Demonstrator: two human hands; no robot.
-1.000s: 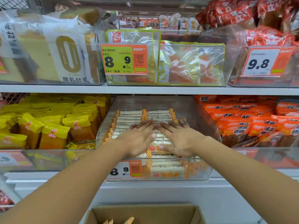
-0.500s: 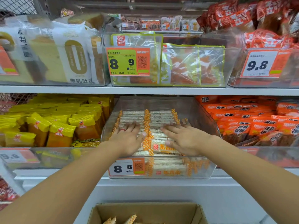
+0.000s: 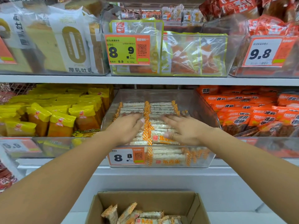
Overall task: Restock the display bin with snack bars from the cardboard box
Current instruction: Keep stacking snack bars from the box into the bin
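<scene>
A clear plastic display bin [image 3: 202,152] on the middle shelf holds two rows of white snack bars [image 3: 160,107] with orange checkered ends. My left hand [image 3: 127,128] lies flat, fingers spread, on the left row. My right hand [image 3: 186,130] lies flat on the right row, palm down. Neither hand holds a bar. An open cardboard box [image 3: 192,206] sits below the shelf at the bottom centre, with several more snack bars [image 3: 142,215] lying loose inside.
Yellow snack packs [image 3: 61,120] fill the bin to the left, orange packs [image 3: 252,113] the bin to the right. An upper shelf [image 3: 145,80] overhangs with bread bags and clear pouches. A price tag reading 8.8 [image 3: 126,156] is on the bin's front.
My two hands have slid apart on the bars, the left one to the left and the right one to the right. The view has tilted down, showing more of the box.
</scene>
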